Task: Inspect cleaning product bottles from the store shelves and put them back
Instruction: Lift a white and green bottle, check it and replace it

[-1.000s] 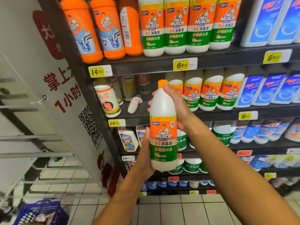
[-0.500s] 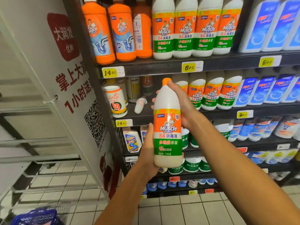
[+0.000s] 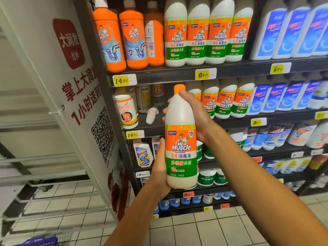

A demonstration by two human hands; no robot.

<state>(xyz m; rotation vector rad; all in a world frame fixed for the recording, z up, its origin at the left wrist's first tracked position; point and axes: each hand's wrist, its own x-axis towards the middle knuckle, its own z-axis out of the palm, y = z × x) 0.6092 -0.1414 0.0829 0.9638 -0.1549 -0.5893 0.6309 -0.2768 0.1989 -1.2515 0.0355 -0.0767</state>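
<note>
Mr Muscle 84 disinfectant bottle (image 3: 181, 139) raised slightly, label facing | left hand (image 3: 160, 167) cups base, right hand (image 3: 193, 110) grips neck | inspection ongoing, reshelving pending

Held bottle: white plastic bottle with orange cap and orange-green label (image 3: 181, 139), upright, in front of the dark metal shelving unit (image 3: 230, 70), before its second and third shelves.
Left hand (image 3: 159, 167): on the held bottle's lower left side.
Right hand (image 3: 197, 114): behind its neck and shoulder, upper right.
Top shelf, left end: three orange drain-cleaner bottles (image 3: 109, 38); right of them four matching white bottles (image 3: 207, 32); farther right, white bottles with blue labels (image 3: 291, 29).
Second shelf, left end: white printed can (image 3: 126, 111); small white bottle lying on its side (image 3: 151, 115) just right of it.
Shelving's left edge: white printed sign panel (image 3: 78, 82).
Bottom-left corner of view: blue plastic basket (image 3: 40, 242) on the pale tiled floor (image 3: 195, 229).
</note>
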